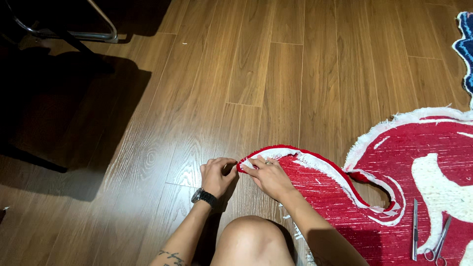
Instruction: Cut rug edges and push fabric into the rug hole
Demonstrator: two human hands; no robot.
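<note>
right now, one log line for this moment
left hand: pinching rug tip | right hand: pressing folded white border | red rug: face down, wooden floor | scissors: lying on rug, untouched

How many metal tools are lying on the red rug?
2. Both lie on the red rug near the lower right corner: a straight narrow metal tool, and small scissors just right of it. Others may lie outside the picture.

No packages, labels, signs or screens — none.
</note>
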